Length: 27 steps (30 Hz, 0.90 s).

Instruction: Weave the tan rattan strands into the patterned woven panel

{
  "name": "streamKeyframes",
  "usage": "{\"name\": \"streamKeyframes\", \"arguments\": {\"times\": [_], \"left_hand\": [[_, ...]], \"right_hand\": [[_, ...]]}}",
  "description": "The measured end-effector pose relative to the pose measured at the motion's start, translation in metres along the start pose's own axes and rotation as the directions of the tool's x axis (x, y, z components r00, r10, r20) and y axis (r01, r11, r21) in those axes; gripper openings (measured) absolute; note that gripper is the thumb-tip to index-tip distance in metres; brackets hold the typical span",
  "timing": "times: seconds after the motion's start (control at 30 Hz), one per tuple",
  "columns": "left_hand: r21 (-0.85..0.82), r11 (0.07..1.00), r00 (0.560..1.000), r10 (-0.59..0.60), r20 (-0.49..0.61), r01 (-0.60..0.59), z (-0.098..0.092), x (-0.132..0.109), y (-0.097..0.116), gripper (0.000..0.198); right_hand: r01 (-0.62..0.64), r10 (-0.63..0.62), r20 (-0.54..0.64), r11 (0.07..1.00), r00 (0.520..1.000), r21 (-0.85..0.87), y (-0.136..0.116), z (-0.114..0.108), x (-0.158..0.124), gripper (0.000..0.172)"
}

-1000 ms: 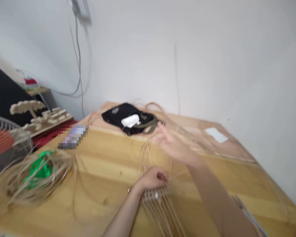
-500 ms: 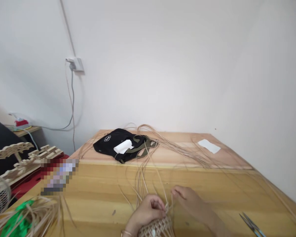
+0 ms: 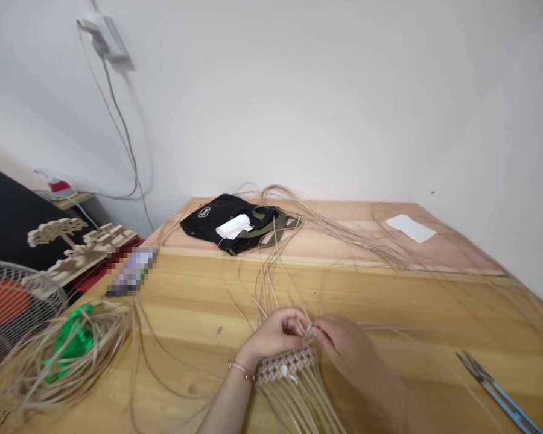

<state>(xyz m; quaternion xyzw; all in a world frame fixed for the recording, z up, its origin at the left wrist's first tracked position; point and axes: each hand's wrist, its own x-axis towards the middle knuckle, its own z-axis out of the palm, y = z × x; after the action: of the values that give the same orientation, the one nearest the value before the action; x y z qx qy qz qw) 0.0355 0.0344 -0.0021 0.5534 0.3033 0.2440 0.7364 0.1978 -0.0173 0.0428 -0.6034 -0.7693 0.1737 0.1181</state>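
Note:
A small piece of tan woven cord (image 3: 287,366) lies on the table, with long loose strands (image 3: 305,401) fanning from its near side and more running away toward the back. My left hand (image 3: 278,331), a bracelet at its wrist, pinches the strands at the far right corner of the weave. Close against it on the right, my right hand (image 3: 339,340) has its thumb and forefinger closed on a strand at that same corner. The fingertips partly hide the knot between the hands. A small white bit (image 3: 285,371) sits on the weave.
Blue-handled thread snips (image 3: 498,389) lie at the right. A coil of cord with green plastic (image 3: 75,340) is at the left, near a fan (image 3: 22,301). A black bag (image 3: 208,220), a cord bundle (image 3: 335,226) and white paper (image 3: 411,228) lie toward the back.
My view has tilted down, showing more of the weave and its strands. My right hand has come in from the right, from apart to meeting my left at the corner.

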Motion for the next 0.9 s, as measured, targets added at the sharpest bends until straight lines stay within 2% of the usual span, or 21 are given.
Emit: {"name": "streamKeyframes", "arguments": {"times": [0.13, 0.27, 0.4, 0.57, 0.73, 0.9], "left_hand": [[-0.023, 1.000, 1.000, 0.000, 0.020, 0.000, 0.001, -0.001, 0.004, 0.035], [0.038, 0.998, 0.997, 0.044, -0.062, -0.042, 0.003, 0.002, 0.006, 0.029], [0.072, 0.997, 0.996, 0.024, -0.084, -0.017, 0.003, 0.004, 0.003, 0.027], [0.208, 0.978, 0.995, 0.022, -0.100, -0.001, 0.003, -0.001, 0.005, 0.020], [0.351, 0.936, 0.991, 0.054, -0.119, -0.008, 0.003, -0.007, 0.016, 0.017], [0.380, 0.925, 0.990, 0.071, -0.125, -0.019, 0.000, -0.009, 0.019, 0.018]], "right_hand": [[0.021, -0.020, 0.034, 1.000, 0.999, -0.019, 0.003, 0.002, -0.001, 0.035], [0.040, -0.036, 0.052, 0.997, 0.998, -0.064, 0.009, 0.010, -0.005, 0.035], [0.027, -0.026, 0.023, 0.998, 0.999, -0.057, 0.015, 0.017, -0.008, 0.034], [-0.061, 0.046, 0.092, 0.984, 0.995, 0.165, 0.019, 0.014, -0.011, 0.033], [-0.160, 0.103, 0.148, 0.879, 0.984, 0.449, 0.024, 0.011, -0.013, 0.035], [-0.209, 0.137, 0.181, 0.849, 0.974, 0.485, 0.025, 0.011, -0.014, 0.041]]}}
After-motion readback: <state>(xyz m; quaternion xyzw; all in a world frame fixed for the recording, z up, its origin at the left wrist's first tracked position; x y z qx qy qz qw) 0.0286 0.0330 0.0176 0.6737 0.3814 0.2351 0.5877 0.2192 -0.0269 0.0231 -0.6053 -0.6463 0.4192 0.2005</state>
